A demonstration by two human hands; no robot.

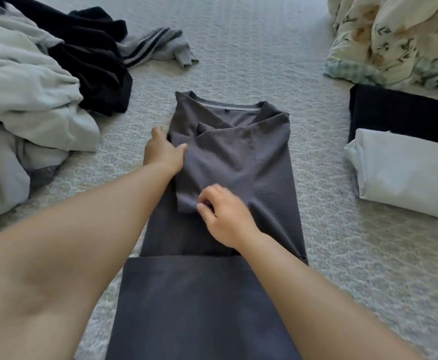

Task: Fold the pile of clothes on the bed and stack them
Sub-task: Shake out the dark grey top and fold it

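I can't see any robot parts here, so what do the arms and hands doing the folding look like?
They are a person's two bare arms. The left hand and right hand wear no gloves, rings, watch or bracelets that show, and no sleeves reach into view on either forearm.

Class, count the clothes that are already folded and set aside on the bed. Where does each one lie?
2. A folded black garment lies at the right edge; a folded white garment lies just in front, overlapping it. More may sit outside the frame.

You look from a single head-worn camera, facing forward and steeply down. It sits close above the bed (238, 48). Your forearms enter from the bottom edge.
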